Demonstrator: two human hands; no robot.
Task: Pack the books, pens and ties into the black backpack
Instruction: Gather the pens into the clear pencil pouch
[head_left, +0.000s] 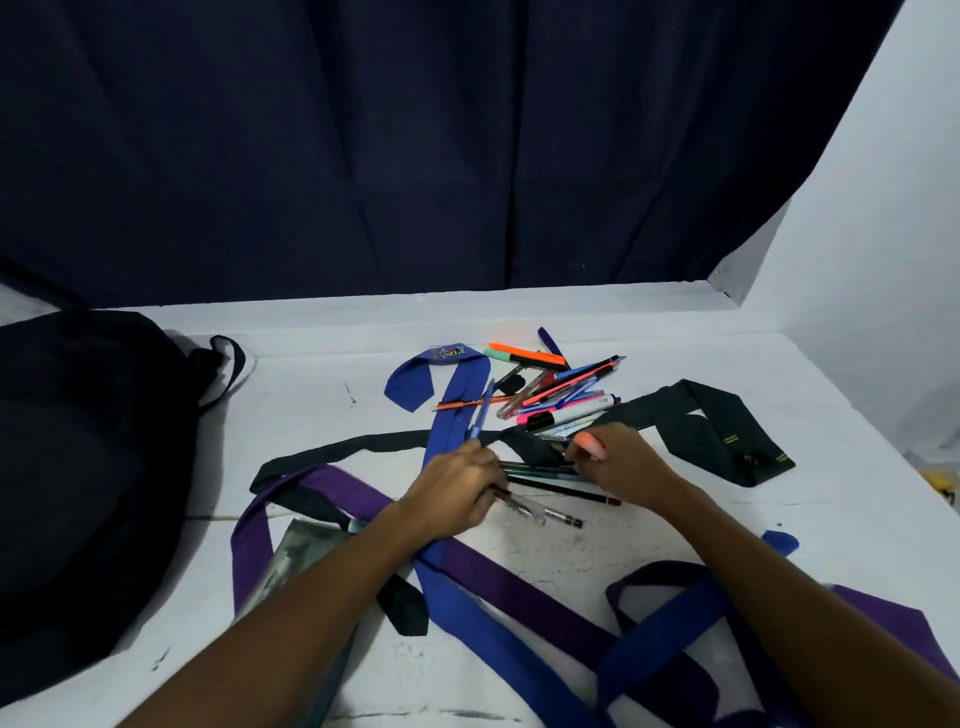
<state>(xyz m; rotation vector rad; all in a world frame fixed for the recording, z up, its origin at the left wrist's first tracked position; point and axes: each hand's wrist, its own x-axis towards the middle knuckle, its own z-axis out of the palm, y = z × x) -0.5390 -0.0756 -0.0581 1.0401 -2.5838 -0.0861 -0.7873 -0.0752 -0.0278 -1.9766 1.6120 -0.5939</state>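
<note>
Left hand (457, 486) grips several pens (524, 506) at frame centre. Right hand (618, 467) pinches a pink highlighter (589, 442). Black backpack (88, 467) lies at left; ties (467, 582) sprawl across the table (322, 364).

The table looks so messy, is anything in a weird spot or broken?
Nothing looks broken. It is a jumble, though: the pens lie criss-crossed in a loose pile, and the blue tie, purple tie and dark green tie sprawl tangled across the table. The black backpack sits at the left while both hands gather pens.
</note>
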